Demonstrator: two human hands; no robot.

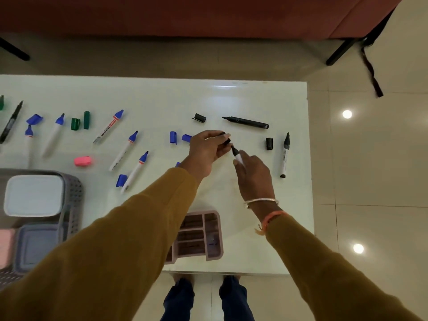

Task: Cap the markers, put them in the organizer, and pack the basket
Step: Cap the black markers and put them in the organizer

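My left hand (207,150) pinches a black cap (225,140) above the middle of the white table (162,96). My right hand (253,176) grips an uncapped white marker with a black tip (236,154), its tip pointing at the cap, a short gap between them. Another black-tipped white marker (284,156) and a black cap (269,143) lie to the right. An all-black marker (246,122) and a black cap (199,117) lie beyond my hands. Several uncapped blue markers and blue caps (173,137) are scattered to the left. The pink organizer (214,249) sits near the front edge.
A grey perforated basket (75,202) at the front left holds a white lidded box (34,195) and a grey box (37,247). A pink eraser (83,161) and green caps (80,122) lie at left. The table's right edge runs close to the rightmost marker.
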